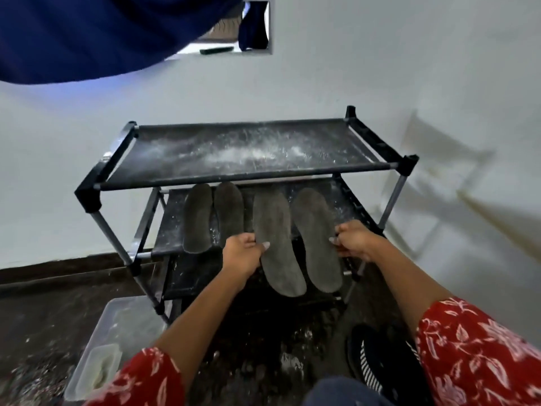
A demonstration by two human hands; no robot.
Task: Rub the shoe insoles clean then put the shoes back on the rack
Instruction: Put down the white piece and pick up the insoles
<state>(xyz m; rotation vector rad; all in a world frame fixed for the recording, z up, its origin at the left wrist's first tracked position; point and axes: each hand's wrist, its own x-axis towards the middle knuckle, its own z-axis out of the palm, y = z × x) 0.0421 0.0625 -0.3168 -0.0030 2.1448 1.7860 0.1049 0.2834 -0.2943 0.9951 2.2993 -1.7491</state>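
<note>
Sleeves: red floral sleeves (483,356) sit lowest in the head view, with bare forearms reaching up toward the rack (248,171).
Left hand: left hand (243,253) pinches the left edge of a grey insole (278,244), its fingers (265,245) curled over the rim.
Right hand: right hand (355,240) grips the right edge of a second insole (317,238), fingers curled round it.
Insoles' place: both lie side by side, toes on the middle shelf (172,230), heels hanging past its front bar; another pair (213,215) rests to their left.
Shoes: a dark shoe (377,364) lies on the floor by the right sleeve.
Rack top: dusted with white powder.
Advice: probably best to lift each insole clear of the shelf, hold it firmly at mid-length, and rub away from the other pair.
Risk: loose powder could resettle on cleaned surfaces.
</note>
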